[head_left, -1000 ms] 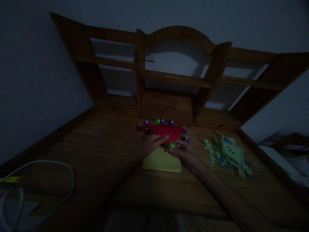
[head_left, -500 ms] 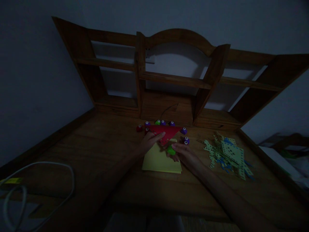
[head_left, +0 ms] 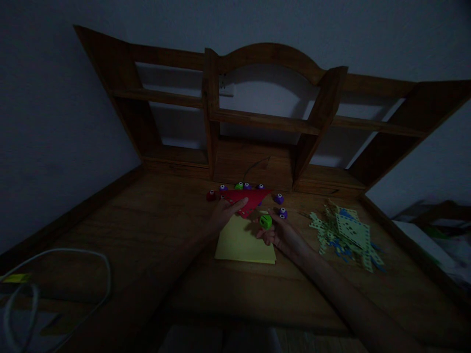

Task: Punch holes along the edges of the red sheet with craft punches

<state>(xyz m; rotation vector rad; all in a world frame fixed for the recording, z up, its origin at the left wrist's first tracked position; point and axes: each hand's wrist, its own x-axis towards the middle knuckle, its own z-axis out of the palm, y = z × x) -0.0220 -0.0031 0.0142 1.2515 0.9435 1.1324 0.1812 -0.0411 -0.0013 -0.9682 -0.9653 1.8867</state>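
Note:
My left hand (head_left: 225, 212) pinches the near edge of a red paper triangle (head_left: 247, 199) that is dotted with punched holes. My right hand (head_left: 281, 233) is turned palm up and curled around a small green craft punch (head_left: 265, 221), just right of the red paper's lower tip. Both hands hover over a yellow sheet (head_left: 244, 241) lying flat on the wooden desk (head_left: 154, 235). Behind the red paper stands a row of small punches, among them a red punch (head_left: 211, 195), a green punch (head_left: 239, 186) and a purple punch (head_left: 278, 198).
A heap of punched green and blue paper scraps (head_left: 346, 233) lies to the right. A wooden shelf unit (head_left: 265, 117) rises at the desk's back edge. A white cable (head_left: 62, 274) loops at the near left. The scene is dim.
My right hand has drawn the green punch off the red paper's tip and rolled it palm up. The left hand has shifted the red triangle slightly back and left.

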